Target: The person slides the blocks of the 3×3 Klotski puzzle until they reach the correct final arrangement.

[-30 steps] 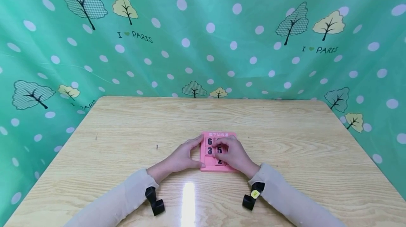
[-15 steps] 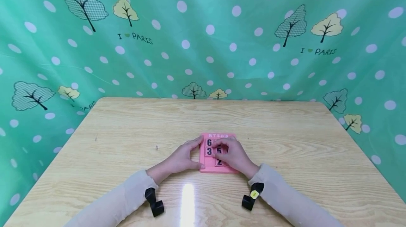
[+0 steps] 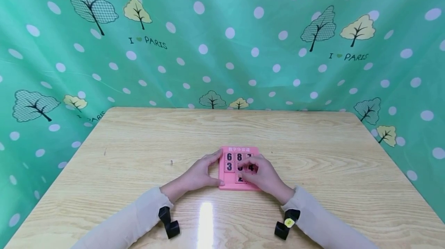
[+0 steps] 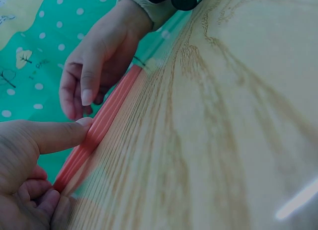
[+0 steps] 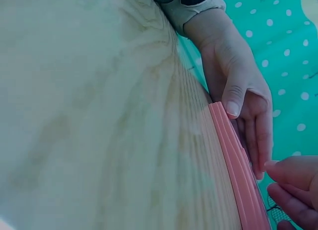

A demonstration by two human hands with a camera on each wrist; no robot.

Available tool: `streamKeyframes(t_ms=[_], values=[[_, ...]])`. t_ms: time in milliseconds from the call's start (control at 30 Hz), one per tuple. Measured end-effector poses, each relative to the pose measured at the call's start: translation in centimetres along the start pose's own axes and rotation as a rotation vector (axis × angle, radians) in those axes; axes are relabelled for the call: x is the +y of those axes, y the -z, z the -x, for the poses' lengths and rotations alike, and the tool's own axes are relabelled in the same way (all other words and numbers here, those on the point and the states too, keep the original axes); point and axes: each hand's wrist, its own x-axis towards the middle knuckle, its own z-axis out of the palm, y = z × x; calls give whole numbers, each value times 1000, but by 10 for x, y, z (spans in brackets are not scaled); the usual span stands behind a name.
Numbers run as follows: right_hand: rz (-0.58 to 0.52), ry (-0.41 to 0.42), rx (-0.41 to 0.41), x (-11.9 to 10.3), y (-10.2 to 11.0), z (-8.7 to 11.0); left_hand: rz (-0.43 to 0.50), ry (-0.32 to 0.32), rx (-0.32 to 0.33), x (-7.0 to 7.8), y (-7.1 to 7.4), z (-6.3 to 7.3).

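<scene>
A pink number slide puzzle (image 3: 240, 188) lies flat on the table, its tiles marked with black digits. Its top row reads 6, 8, 7; the middle row has 3 (image 3: 229, 167), a partly covered 5, and 4. Below, the left cell is bare beside tile 2, and the lower right corner is hidden. My left hand (image 3: 198, 173) holds the puzzle's left side, thumb at the near corner and fingers at the far one. Over the tiles hovers my right hand (image 3: 264, 175), thumb and index finger bent and apart, with nothing between them (image 4: 102, 58).
The wood-grain table (image 3: 156, 133) surrounds the puzzle, with a bright light reflection (image 3: 206, 222) at its near side. A green dotted cloth (image 3: 229, 48) printed with trees hangs behind it. Black wrist mounts (image 3: 169, 222) sit at both sleeve cuffs.
My right hand has shifted right and slightly toward me, uncovering tiles 8, 7 and 4. The left hand and the puzzle have stayed in place.
</scene>
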Motion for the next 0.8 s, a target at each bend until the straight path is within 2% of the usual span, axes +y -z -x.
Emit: streamKeyframes(t_ms=[200, 567, 800], values=[[-20, -51, 7, 3, 7, 11, 19, -9, -3, 0, 0, 1], [6, -81, 12, 12, 16, 26, 24, 7, -4, 0, 0, 0], [14, -78, 24, 12, 15, 28, 12, 6, 3, 0, -1, -1]])
